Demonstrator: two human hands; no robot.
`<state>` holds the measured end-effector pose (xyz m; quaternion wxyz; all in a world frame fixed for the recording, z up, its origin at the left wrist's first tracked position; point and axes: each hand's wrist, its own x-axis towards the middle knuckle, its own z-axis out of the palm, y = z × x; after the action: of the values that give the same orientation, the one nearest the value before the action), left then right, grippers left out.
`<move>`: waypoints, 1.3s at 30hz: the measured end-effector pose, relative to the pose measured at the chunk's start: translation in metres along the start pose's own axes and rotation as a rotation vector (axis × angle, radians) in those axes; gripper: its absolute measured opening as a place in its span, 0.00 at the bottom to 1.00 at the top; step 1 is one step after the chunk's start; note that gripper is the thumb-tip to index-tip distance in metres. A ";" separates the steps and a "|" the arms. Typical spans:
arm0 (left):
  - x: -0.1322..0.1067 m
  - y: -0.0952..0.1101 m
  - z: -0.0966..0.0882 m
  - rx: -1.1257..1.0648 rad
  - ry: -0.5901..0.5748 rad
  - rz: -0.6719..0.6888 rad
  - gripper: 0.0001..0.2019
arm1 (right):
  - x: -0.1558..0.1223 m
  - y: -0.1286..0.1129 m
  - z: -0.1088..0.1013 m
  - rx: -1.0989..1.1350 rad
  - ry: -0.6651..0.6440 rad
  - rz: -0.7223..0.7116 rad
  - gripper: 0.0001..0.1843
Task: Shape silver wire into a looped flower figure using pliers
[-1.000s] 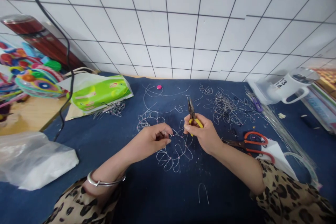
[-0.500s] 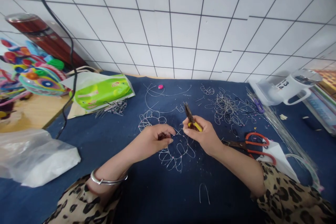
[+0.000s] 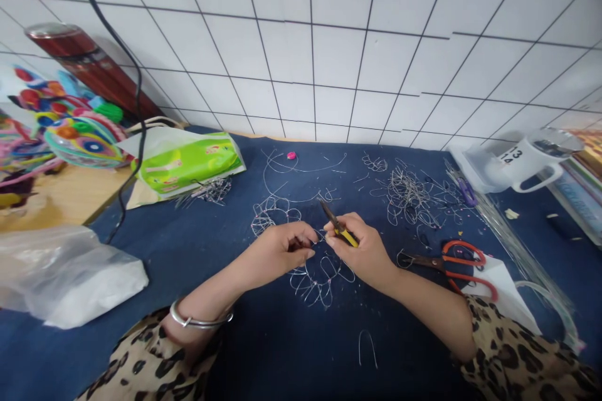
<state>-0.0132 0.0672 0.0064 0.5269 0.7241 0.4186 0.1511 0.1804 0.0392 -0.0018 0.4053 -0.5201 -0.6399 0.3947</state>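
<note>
My left hand [image 3: 279, 250] is closed in a pinch on thin silver wire. Pliers with yellow grips [image 3: 343, 232] rest in my right hand [image 3: 364, 244], their dark jaws pointing up and to the left. The right thumb and forefinger meet close to the left fingertips, where a short bit of wire shows. Just below the hands hangs or lies a looped wire flower shape [image 3: 315, 288] with small pink beads; whether it joins the pinched wire I cannot tell. Behind my left hand lies another looped wire piece [image 3: 268, 213], partly covered.
Orange-handled scissors [image 3: 465, 263] lie at right, near straight wires [image 3: 508, 232] and a white mug [image 3: 536, 160]. A wire tangle [image 3: 407, 191] sits behind my right hand. Left are a green tissue pack [image 3: 188, 163], a plastic bag [image 3: 79, 282] and a black cable [image 3: 140, 94].
The pliers have tilted further left in my right hand, and the right fingers have come nearer the left fingertips. The whole view has shifted slightly.
</note>
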 end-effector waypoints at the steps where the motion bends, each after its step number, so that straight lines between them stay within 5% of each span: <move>1: 0.000 0.000 0.000 -0.002 0.003 0.000 0.06 | 0.000 0.000 0.000 -0.006 0.002 -0.005 0.09; 23: 0.000 0.003 -0.001 0.032 0.013 0.061 0.08 | 0.001 -0.002 -0.003 0.077 -0.055 0.085 0.09; 39: 0.006 -0.004 0.004 0.138 0.314 0.243 0.05 | -0.002 -0.004 -0.002 0.117 -0.066 0.074 0.08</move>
<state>-0.0089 0.0692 0.0002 0.3822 0.7712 0.4147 0.2953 0.1808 0.0372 0.0022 0.3987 -0.5054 -0.6093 0.4631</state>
